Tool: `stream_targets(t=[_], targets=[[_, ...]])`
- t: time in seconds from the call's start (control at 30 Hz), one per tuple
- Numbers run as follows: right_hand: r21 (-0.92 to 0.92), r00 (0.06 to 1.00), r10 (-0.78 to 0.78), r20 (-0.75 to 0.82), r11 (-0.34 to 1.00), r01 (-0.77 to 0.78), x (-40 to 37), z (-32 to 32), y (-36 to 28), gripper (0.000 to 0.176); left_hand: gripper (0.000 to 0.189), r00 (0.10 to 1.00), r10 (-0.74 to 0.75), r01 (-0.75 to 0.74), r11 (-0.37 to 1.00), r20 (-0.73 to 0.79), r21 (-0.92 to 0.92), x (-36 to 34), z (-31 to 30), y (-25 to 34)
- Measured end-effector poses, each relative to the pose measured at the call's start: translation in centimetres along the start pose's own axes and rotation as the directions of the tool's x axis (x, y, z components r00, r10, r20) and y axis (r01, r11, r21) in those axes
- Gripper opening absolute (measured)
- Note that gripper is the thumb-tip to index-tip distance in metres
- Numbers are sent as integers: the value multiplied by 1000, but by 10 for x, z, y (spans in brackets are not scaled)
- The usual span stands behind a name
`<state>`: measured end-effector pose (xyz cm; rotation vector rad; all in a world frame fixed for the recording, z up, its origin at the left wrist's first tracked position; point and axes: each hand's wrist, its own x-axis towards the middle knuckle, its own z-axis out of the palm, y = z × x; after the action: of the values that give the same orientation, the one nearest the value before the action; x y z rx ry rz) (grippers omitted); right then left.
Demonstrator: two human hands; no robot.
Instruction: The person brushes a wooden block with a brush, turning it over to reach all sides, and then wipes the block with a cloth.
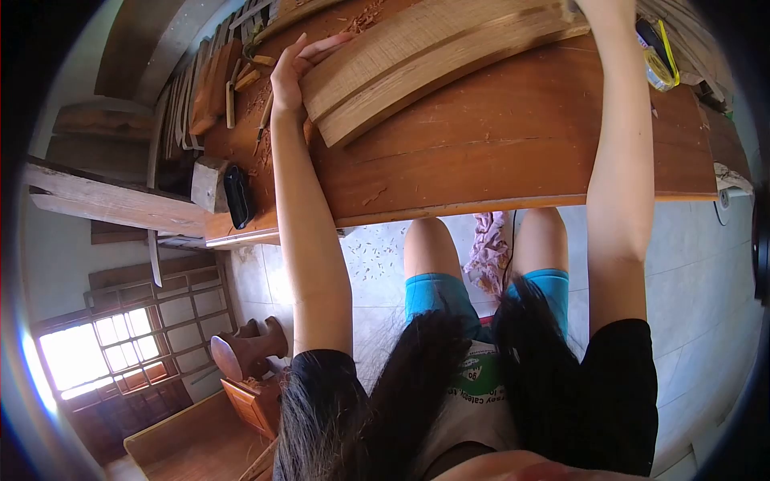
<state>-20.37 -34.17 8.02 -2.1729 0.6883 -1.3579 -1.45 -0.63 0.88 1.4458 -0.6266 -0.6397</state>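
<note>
A long, slightly curved wooden board (433, 60) with a stepped front edge lies across the workbench (481, 152). At its left end, my left hand (298, 70) grips the wood, with the thumb raised and the fingers reaching along the far side. My right hand (603, 10) is at the board's right end, mostly cut off by the top of the view. Its fingers are hidden, so its grip does not show. Reddish wood shavings (365, 18) are scattered behind the board.
On the right of the bench sits a tape measure (659, 68) with yellow trim. Wood strips (180, 112) are stacked at the left, near a wood block (210, 184) and a black object (238, 196). A pink cloth (488, 252) hangs between the knees.
</note>
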Motion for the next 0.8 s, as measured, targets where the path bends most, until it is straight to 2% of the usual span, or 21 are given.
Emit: stream_targets(t=[0.03, 0.1, 0.17, 0.2, 0.3, 0.33, 0.4, 0.43, 0.53, 0.63, 0.7, 0.73, 0.77, 0.8], targets=[[65, 986, 75, 146, 994, -85, -9, -3, -21, 42, 69, 1000, 1, -1, 1000, 11, -5, 0, 0, 0], [98, 899, -52, 435, 995, 10, -13, 11, -29, 42, 70, 1000, 6, -6, 1000, 5, -6, -1, 2, 1], [323, 774, -162, 613, 944, -58, -31, 12, -50, 46, 70, 1000, 7, -7, 1000, -8, -12, -1, 4, 2], [332, 730, -241, 640, 943, 20, -32, 4, -56, 46, 70, 1000, 3, -3, 1000, -19, -19, 0, 4, 2], [551, 794, -342, 502, 834, 10, -22, 22, -30, 45, 70, 1000, -14, 13, 999, -22, -43, 0, 4, 2], [394, 842, -234, 486, 919, 27, -14, 11, -26, 45, 70, 1000, -17, 16, 998, -22, -53, 0, 3, 1], [214, 935, -67, 349, 977, -10, -9, -8, -16, 40, 70, 1000, -7, 6, 999, -17, -44, 1, 3, 0], [130, 938, -128, 321, 987, 90, 1, -13, -12, 36, 70, 1000, -2, 2, 999, -17, -35, 0, 3, 1], [117, 956, -104, 274, 990, 74, -4, -29, -8, 28, 65, 997, 1, -6, 998, -81, -60, 0, 6, 1], [191, 859, 53, 509, 966, -173, -12, -4, -37, 28, 61, 991, 118, -119, 993, -69, -12, 7, 1, -5], [363, 716, -81, 693, 898, -250, -31, -2, -57, 30, 56, 957, 200, -200, 980, -209, 20, 13, -13, -11], [448, 676, -217, 704, 875, -185, -34, 20, -48, 31, 54, 931, 232, -231, 972, -283, 36, 12, -17, -13], [635, 669, -456, 587, 772, -31, -36, 32, -45, 34, 52, 902, 267, -254, 964, -340, 84, 11, -16, -11], [623, 705, -388, 593, 776, -97, -35, 35, -38, 35, 51, 868, 302, -272, 953, -395, 130, 8, -15, -9]])
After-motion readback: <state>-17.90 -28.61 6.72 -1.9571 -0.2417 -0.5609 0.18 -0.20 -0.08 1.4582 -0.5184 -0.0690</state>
